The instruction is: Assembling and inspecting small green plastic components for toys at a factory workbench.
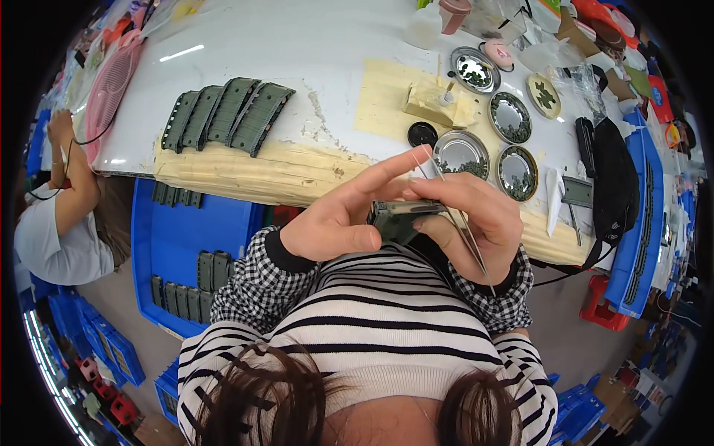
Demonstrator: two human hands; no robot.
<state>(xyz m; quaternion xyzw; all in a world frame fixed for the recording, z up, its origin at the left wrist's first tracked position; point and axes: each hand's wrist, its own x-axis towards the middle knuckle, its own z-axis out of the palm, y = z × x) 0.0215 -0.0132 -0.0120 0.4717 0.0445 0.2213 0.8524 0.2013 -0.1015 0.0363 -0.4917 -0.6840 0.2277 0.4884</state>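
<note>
In front of my striped top, my right hand (pixel 476 219) pinches a dark green curved part (pixel 401 221) between thumb and fingers. Metal tweezers (pixel 470 245) are also tucked in that hand, their long arms slanting across it. My left hand (pixel 338 219) is spread beside the part, thumb out and index finger stretched toward the tweezers' far end. Whether its hidden fingers touch the part I cannot tell. Beyond the hands, round metal dishes (pixel 461 134) hold small dark green pieces. Several similar green parts (pixel 227 111) lie in a row on the table at the left.
A yellowish padded strip (pixel 245 172) runs along the table's near edge. Below it, a blue crate (pixel 167 238) holds more green parts. A yellow block (pixel 439 108), a small black dish (pixel 422 134) and a black bag (pixel 617 178) lie farther right. Another person (pixel 67 230) sits at the left.
</note>
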